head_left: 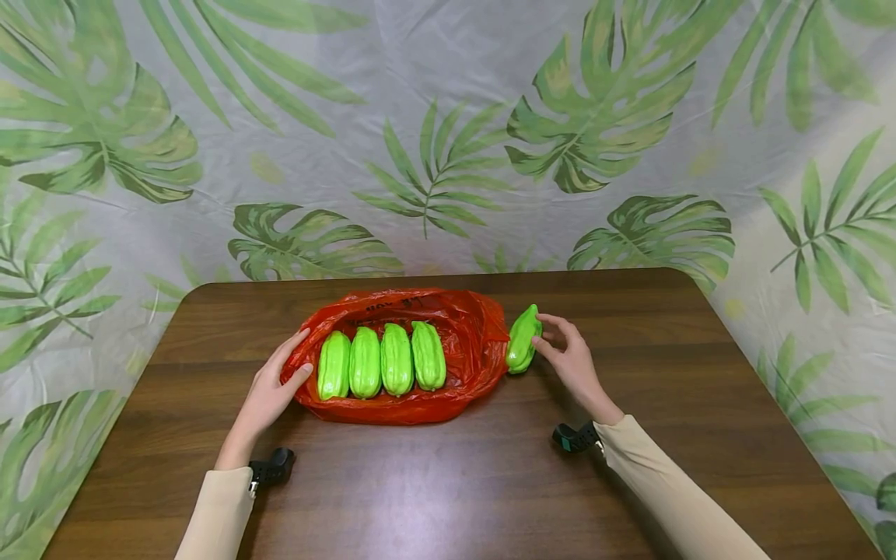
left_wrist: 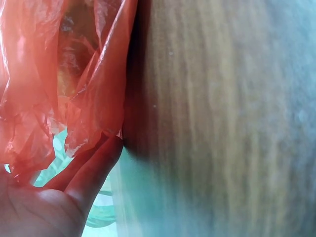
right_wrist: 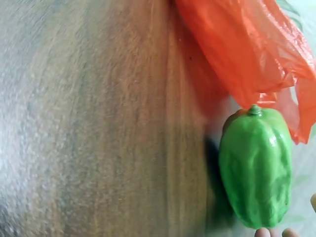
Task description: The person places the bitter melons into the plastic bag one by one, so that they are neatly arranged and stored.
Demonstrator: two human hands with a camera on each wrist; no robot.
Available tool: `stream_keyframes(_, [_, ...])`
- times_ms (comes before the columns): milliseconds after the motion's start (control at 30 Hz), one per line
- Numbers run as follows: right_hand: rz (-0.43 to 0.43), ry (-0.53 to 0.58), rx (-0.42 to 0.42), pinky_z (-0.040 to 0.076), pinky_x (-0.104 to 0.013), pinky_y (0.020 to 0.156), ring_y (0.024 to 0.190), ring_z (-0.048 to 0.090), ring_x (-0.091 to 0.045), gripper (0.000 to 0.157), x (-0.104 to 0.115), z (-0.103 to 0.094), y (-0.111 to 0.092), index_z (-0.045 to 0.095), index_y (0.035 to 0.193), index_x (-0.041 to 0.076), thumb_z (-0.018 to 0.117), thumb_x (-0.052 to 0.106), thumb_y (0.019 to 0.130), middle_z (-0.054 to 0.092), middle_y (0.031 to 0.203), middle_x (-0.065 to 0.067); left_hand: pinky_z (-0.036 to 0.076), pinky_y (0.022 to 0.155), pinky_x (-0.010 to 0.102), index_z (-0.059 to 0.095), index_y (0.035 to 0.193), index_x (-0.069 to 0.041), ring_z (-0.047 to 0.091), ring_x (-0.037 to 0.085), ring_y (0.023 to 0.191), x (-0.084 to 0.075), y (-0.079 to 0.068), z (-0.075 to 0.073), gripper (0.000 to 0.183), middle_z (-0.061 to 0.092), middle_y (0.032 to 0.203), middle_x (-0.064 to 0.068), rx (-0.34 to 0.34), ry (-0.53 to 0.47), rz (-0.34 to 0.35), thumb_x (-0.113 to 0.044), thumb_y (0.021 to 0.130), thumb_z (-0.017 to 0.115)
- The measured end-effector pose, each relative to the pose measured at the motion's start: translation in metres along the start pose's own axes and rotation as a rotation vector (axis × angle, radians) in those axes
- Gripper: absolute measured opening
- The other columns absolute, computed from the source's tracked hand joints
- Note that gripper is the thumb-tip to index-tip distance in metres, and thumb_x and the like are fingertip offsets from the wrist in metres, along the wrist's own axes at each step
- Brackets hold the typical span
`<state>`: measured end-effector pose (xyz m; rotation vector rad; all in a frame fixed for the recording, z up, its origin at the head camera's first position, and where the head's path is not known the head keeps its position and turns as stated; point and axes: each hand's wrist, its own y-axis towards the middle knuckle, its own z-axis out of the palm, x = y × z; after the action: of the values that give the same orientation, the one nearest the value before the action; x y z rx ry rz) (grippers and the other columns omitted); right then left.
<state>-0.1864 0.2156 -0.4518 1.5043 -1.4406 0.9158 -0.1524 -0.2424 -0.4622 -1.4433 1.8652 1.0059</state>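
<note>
A red plastic bag (head_left: 483, 381) lies on the table with its mouth spread wide. Inside it, several shiny green peppers (head_left: 397, 360) stand side by side in a row. At the bag's left end, my left hand (head_left: 271, 385) holds the rim, thumb over the edge. The left wrist view shows that hand's fingers (left_wrist: 94, 170) against the red plastic; its thumb is hidden there. Just right of the bag, my right hand (head_left: 570, 365) grips another green pepper (right_wrist: 256, 170) between thumb and fingers. That pepper is tilted and close to the bag's right edge.
The brown wooden table (head_left: 420, 482) ends at a back edge just beyond the bag. Behind it hangs a pale cloth (head_left: 448, 70) with a green leaf print. Both wrists wear dark bands (head_left: 575, 438).
</note>
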Motion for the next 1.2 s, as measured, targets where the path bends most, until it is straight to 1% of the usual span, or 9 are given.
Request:
stream_keyframes(200, [0.05, -0.086, 0.037, 0.043, -0.048, 0.091, 0.117, 0.048, -0.038, 0.048, -0.0019, 0.0019, -0.0013, 0.047, 0.138, 0.006, 0.062, 0.019, 0.094, 0.038, 0.137, -0.025, 0.025, 0.102, 0.066, 0.04, 0.145, -0.006, 0.03, 0.044, 0.134, 0.0027, -0.0003, 0.0007, 0.057, 0.033, 0.148, 0.023, 0.001, -0.007, -0.009, -0.008, 0.092, 0.062])
stream_keyframes(333, [0.078, -0.113, 0.066, 0.046, -0.048, 0.089, 0.119, 0.047, -0.039, 0.052, -0.0036, 0.0034, -0.0017, 0.044, 0.141, 0.007, 0.062, 0.024, 0.094, 0.034, 0.141, -0.026, 0.025, 0.102, 0.066, 0.04, 0.145, -0.006, 0.029, 0.044, 0.134, 0.0047, -0.0006, 0.0008, 0.057, 0.033, 0.148, 0.023, 0.001, -0.004, -0.012, -0.008, 0.092, 0.061])
stream_keyframes(533, [0.095, -0.112, 0.076, 0.049, -0.043, 0.084, 0.118, 0.049, -0.038, 0.055, -0.0061, 0.0049, -0.0014, 0.042, 0.142, 0.009, 0.061, 0.026, 0.094, 0.032, 0.144, -0.024, 0.025, 0.101, 0.066, 0.04, 0.145, -0.007, 0.03, 0.044, 0.134, 0.0012, 0.0, -0.0004, 0.057, 0.033, 0.148, 0.024, 0.006, 0.003, -0.009, -0.01, 0.093, 0.061])
stream_keyframes(767, [0.088, -0.105, 0.082, 0.049, -0.043, 0.083, 0.116, 0.052, -0.036, 0.054, -0.0069, 0.0061, -0.001, 0.042, 0.142, 0.01, 0.063, 0.025, 0.094, 0.037, 0.146, -0.018, 0.025, 0.101, 0.067, 0.04, 0.146, -0.007, 0.029, 0.045, 0.134, 0.0, 0.001, -0.0013, 0.057, 0.032, 0.148, 0.024, 0.01, -0.004, -0.014, -0.01, 0.093, 0.061])
stream_keyframes(967, [0.09, -0.096, 0.077, 0.049, -0.03, 0.075, 0.113, 0.056, -0.035, 0.054, -0.0068, 0.0057, -0.0001, 0.043, 0.141, 0.009, 0.063, 0.022, 0.093, 0.042, 0.142, -0.019, 0.026, 0.101, 0.066, 0.04, 0.145, -0.007, 0.03, 0.045, 0.133, -0.0009, 0.0009, -0.0013, 0.057, 0.033, 0.148, 0.024, 0.007, -0.001, -0.005, -0.011, 0.093, 0.061])
stream_keyframes(1033, [0.093, -0.09, 0.076, 0.049, -0.028, 0.074, 0.113, 0.056, -0.035, 0.053, -0.0061, 0.005, 0.0, 0.044, 0.141, 0.008, 0.063, 0.02, 0.093, 0.043, 0.141, -0.019, 0.026, 0.101, 0.066, 0.041, 0.145, -0.007, 0.03, 0.045, 0.133, -0.0011, 0.0007, -0.0013, 0.056, 0.034, 0.148, 0.024, 0.006, 0.0, -0.006, -0.011, 0.093, 0.061])
stream_keyframes(1200, [0.089, -0.078, 0.074, 0.05, -0.033, 0.077, 0.113, 0.056, -0.035, 0.052, -0.0054, 0.0025, -0.0004, 0.046, 0.14, 0.009, 0.064, 0.017, 0.092, 0.042, 0.141, -0.019, 0.026, 0.101, 0.066, 0.04, 0.145, -0.007, 0.03, 0.045, 0.133, -0.0013, 0.0001, -0.0014, 0.056, 0.033, 0.148, 0.024, 0.007, -0.001, -0.01, -0.011, 0.093, 0.061])
